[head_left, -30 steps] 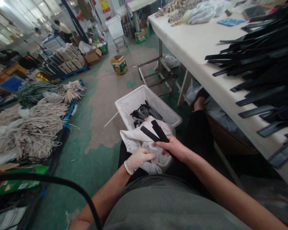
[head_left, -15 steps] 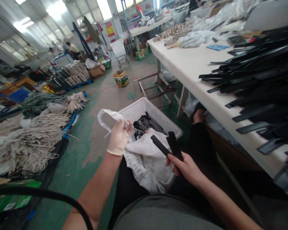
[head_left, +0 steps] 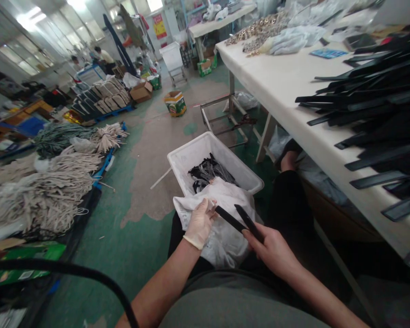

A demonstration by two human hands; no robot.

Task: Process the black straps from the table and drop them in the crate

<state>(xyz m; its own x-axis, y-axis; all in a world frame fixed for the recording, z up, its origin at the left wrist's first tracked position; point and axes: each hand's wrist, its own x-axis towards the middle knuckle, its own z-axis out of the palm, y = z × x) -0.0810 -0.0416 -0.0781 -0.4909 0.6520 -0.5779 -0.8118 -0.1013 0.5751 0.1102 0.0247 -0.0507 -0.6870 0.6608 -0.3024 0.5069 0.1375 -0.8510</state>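
Note:
My right hand [head_left: 271, 246], bare, is closed around black strips [head_left: 230, 219] that point up and to the left, their ends spread apart. My left hand [head_left: 200, 225] wears a thin pale glove. Its fingers are bent together at the far end of the lower strip and seem to pinch it; the exact contact is hard to see. Beneath both hands a white woven sack [head_left: 225, 243] lies over my lap and the near rim of a white plastic bin [head_left: 186, 157]. Dark strips [head_left: 208, 171] lie in a heap inside the bin.
On the right, a white table [head_left: 273, 86] bears a big pile of black strips [head_left: 379, 114], white gloves [head_left: 295, 38] and metal parts. A narrow white strip [head_left: 161, 178] shows left of the bin. Bundled pale cords [head_left: 61, 182] lie at left; a metal frame [head_left: 222, 118] stands beyond the bin.
My left hand has let go of the curled white strip and moved right to the black strip's end. A white strip now shows beside the bin. The right hand keeps its hold.

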